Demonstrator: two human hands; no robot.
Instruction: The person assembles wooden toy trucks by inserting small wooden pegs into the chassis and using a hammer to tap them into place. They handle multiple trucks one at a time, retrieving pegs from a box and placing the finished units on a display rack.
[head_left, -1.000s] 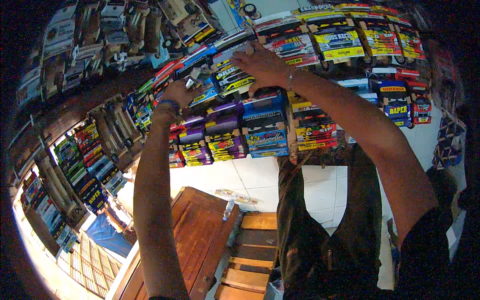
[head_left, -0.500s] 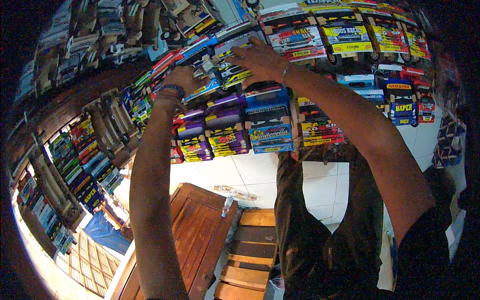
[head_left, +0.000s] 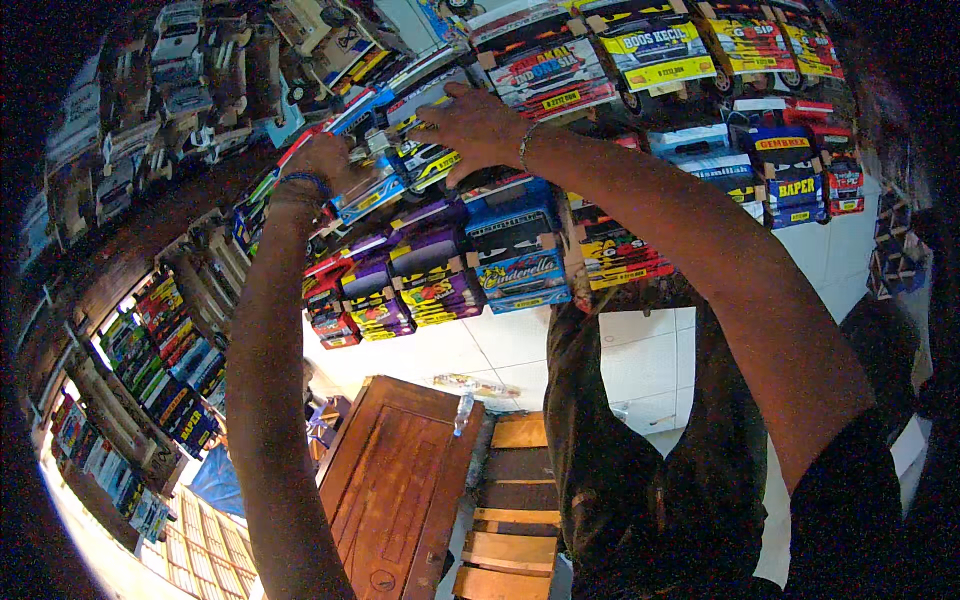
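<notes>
1. Boxed toy truck (head_left: 425,150): a small carton with a clear front and a yellow strip, lying among a hanging display of like boxes, directly under the right hand and just right of the left hand.
2. Right hand (head_left: 478,122): palm laid over the top of the box, fingers curled onto its far edge, a thin bracelet at the wrist; it looks to be gripping the box, though the fingertips are hidden behind the carton.
3. Left hand (head_left: 325,160): raised beside the box with a blue wristband (head_left: 303,181), fingers bent against the neighbouring blue pack (head_left: 365,195); whether it pinches that pack or only steadies it cannot be told.
4. Handling, as judged: the box should be light and fairly stiff, but thin card and a clear window dent easily; hold it by the two short card ends, not the window, and lift it free without dragging the neighbours.
5. Below the hands: purple boxes (head_left: 425,262) and a blue box (head_left: 520,265) hang in rows.
6. Farther below: a brown wooden door (head_left: 395,480) lying flat and a slatted wooden pallet (head_left: 505,520) on white floor tiles (head_left: 640,360).
</notes>
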